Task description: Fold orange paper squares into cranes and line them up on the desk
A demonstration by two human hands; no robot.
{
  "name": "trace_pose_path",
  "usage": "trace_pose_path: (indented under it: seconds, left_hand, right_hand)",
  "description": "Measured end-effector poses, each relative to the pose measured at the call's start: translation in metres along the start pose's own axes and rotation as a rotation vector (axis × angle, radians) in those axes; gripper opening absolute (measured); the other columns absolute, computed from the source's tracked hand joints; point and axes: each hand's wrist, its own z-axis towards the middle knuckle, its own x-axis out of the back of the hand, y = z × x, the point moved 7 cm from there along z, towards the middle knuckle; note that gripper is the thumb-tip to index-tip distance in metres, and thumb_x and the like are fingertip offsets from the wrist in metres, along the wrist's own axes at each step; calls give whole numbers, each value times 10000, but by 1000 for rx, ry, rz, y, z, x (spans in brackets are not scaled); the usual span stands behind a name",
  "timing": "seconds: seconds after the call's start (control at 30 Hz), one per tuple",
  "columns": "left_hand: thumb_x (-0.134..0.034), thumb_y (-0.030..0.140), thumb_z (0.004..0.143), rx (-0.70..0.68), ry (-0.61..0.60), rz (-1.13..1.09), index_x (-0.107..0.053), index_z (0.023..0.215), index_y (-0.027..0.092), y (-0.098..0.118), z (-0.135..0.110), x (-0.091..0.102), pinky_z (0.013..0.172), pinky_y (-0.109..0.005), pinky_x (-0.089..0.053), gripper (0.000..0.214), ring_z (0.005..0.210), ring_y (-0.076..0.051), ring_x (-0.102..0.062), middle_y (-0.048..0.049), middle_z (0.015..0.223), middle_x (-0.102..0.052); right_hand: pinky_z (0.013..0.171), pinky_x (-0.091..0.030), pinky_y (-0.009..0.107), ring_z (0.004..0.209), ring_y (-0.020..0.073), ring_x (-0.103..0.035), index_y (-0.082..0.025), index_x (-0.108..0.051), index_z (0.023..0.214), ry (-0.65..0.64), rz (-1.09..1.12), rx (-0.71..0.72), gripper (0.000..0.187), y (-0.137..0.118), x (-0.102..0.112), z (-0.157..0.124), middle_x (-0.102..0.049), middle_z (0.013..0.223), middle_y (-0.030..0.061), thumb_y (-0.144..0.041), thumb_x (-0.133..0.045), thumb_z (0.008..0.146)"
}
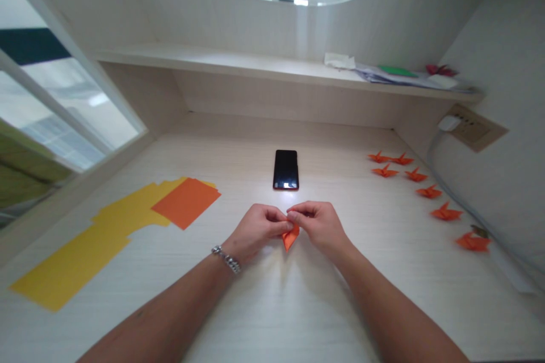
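Both my hands meet at the middle of the pale wooden desk [272, 306]. My left hand [258, 229] and my right hand [317, 224] pinch a small folded orange paper piece [290, 236] between their fingertips. Its pointed end hangs down just above the desk. A metal bracelet [226, 259] sits on my left wrist.
A black phone [285, 169] lies just beyond my hands. Orange sheets [186, 201] and yellow sheets [85, 249] lie at the left. Several folded orange paper figures [430, 191] line the right side. Papers [383, 72] rest on the shelf; a wall socket [468, 127] with a cable is at right.
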Motion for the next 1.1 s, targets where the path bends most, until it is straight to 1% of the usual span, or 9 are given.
trace_pose_path:
  seconds: [0.2, 0.33, 0.47, 0.53, 0.6, 0.7, 0.83, 1.1]
  left_hand:
    - [-750, 238, 619, -3, 3, -4, -687, 611, 105, 3, -2, -1, 547, -229, -393, 147, 558, -121, -550, -46, 590, -660]
    - [-760, 251, 617, -3, 9, -37, -688, 605, 107, 3, -1, -1, 545, -231, -400, 161, 552, -121, -550, -43, 583, -648]
    - [-765, 294, 636, -1, -21, -43, -720, 682, 104, -1, 1, -1, 568, -244, -429, 201, 594, -142, -579, -65, 648, -675]
    - [-755, 322, 659, -19, -31, -34, -728, 721, 103, -2, 2, -1, 583, -251, -440, 229, 615, -149, -587, -72, 680, -685]
    - [-743, 331, 679, -51, -26, -10, -728, 718, 104, -1, 2, 1, 580, -245, -433, 231, 605, -141, -576, -62, 662, -676]
    - [-741, 307, 680, -79, -9, 29, -719, 678, 107, 1, 2, 2, 552, -226, -400, 200, 568, -120, -544, -40, 613, -653]
    - [-750, 263, 652, -41, 10, -1, -713, 667, 109, 1, 1, 3, 555, -227, -396, 159, 571, -118, -544, -39, 619, -655]
    - [-749, 236, 640, -46, 7, -12, -701, 628, 107, 4, 0, 2, 530, -220, -369, 138, 541, -106, -519, -26, 580, -630]
  right_hand:
    - [648, -496, 280, 686, 185, -651, -152, -746, 767, -7, 54, -15, 143, 3, -1, 1, -731, 740, 53, -272, -688, 714]
    - [664, -502, 289, 704, 192, -656, -157, -749, 775, -13, 41, -3, 143, -1, 0, 1, -733, 747, 54, -271, -679, 723]
    - [685, -508, 305, 720, 206, -665, -167, -755, 768, 15, -9, 13, 133, -4, 4, 1, -739, 754, 56, -268, -685, 718]
    - [691, -508, 310, 725, 210, -668, -168, -757, 768, 26, -16, 20, 135, -4, 6, 2, -742, 758, 59, -272, -692, 713]
    - [694, -509, 315, 728, 214, -671, -166, -758, 769, 19, -6, 12, 141, -3, 6, 2, -743, 760, 64, -278, -699, 707]
    - [708, -510, 324, 738, 220, -674, -167, -759, 763, 1, 14, -7, 146, -1, 5, 2, -746, 761, 65, -288, -713, 695]
    - [724, -511, 329, 751, 222, -677, -176, -760, 767, 12, 15, -1, 142, 1, 4, 2, -748, 769, 60, -291, -716, 695]
    - [652, -486, 282, 701, 192, -641, -165, -742, 768, 43, -17, 46, 161, -2, 2, -1, -721, 748, 54, -307, -668, 748]
